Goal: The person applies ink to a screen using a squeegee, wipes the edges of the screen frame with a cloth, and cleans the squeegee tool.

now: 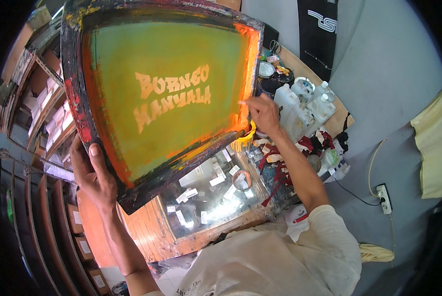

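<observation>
I saw the screen-printing frame [161, 93] fill most of the view, tilted up off the glass-topped table [201, 197] below it. Its green mesh carried pale cut-out lettering at the middle, with orange ink along the edges and a dark, paint-crusted wooden border. My left hand [93, 172] was clamped on the frame's lower left corner, thumb lying over the front of the border and the fingers hidden behind it. My right hand [263, 114] was at the frame's right edge, fingers pinched together on something small and pale touching the mesh; I could not tell what it was. Yellow ink [244, 140] hung in a smear from the frame's lower right corner, just under that hand. The table's glass bore scraps of white tape and a tape roll [241, 180]. Behind the right hand stood a cluster of white plastic bottles [304, 101], with dark ink tubs [272, 79] beside them. To the left ran wooden shelves [43, 113]. A wall socket [384, 197] sat well to the right.
</observation>
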